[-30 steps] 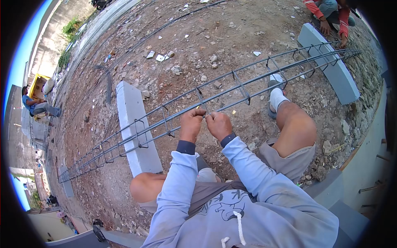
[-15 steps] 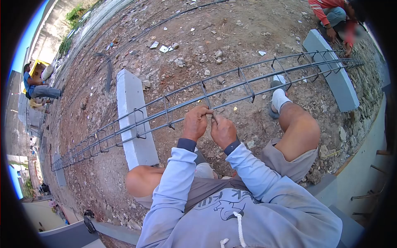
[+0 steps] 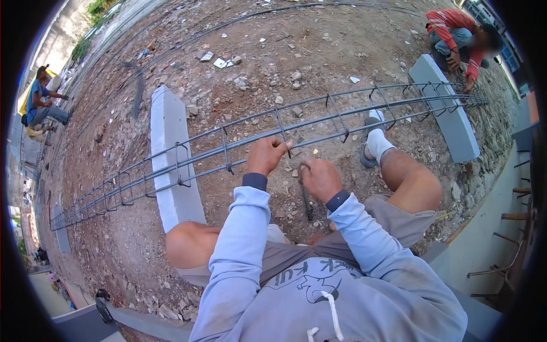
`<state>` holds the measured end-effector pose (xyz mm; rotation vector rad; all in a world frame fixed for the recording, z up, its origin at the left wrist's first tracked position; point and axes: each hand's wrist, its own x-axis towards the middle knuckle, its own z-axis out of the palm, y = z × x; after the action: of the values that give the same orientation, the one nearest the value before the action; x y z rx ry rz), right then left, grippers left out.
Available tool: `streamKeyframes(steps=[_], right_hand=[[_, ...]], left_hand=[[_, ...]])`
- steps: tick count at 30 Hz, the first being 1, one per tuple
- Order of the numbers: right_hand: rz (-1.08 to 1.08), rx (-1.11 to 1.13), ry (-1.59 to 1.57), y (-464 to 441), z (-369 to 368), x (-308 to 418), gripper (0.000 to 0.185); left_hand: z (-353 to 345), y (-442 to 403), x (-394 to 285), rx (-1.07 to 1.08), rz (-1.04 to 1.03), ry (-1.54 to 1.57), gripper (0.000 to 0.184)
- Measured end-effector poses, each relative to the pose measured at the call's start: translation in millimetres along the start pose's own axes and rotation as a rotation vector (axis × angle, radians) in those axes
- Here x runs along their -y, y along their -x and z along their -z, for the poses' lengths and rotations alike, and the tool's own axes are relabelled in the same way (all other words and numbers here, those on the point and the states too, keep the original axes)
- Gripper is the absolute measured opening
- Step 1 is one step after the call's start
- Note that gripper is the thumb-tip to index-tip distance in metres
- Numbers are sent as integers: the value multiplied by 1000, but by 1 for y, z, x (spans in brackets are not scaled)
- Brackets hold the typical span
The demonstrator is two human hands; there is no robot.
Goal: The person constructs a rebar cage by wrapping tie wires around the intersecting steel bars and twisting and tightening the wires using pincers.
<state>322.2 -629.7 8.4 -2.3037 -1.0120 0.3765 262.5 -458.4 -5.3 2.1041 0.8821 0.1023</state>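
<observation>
You have the rebar cage (image 3: 319,121) lying across the left block (image 3: 168,117) about midway between its ends, and across the right block (image 3: 458,137) nearer its far end. Your left hand (image 3: 266,155) has its fingertips bunched at a stirrup (image 3: 280,122); I cannot tell whether they pinch it or merely touch. Your right hand (image 3: 322,179) is clenched around what looks like a slim dark tool (image 3: 308,206), clear of the bars. The stirrup could skew if your left fingers are only resting there when the tool bears on it, and those fingertips could get nipped or scratched. A hard pull, or a tug from the co-worker's hand (image 3: 470,85) by the right end, might slide the cage along the blocks; your right foot (image 3: 373,149) sits close beneath its near bar.
</observation>
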Motion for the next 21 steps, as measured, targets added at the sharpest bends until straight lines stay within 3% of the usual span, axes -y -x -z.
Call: streamKeyframes(steps=[4,10,11,14,21], right_hand=[[62,128,155,-4,7,15,13],[390,278,356,-42,6,26,11],[406,214,260,-51,15,26,11],[289,55,140,-68,23,11,12],[-35,59,230,-68,0,-12,19]], left_hand=[[3,-8,6,125,51,84,37],[1,-14,6,88,-34,-105,37],[-1,-15,10,98,-32,-51,37],[-7,-19,18,115,-5,78,36],[-1,-19,11,175,14,81,37]])
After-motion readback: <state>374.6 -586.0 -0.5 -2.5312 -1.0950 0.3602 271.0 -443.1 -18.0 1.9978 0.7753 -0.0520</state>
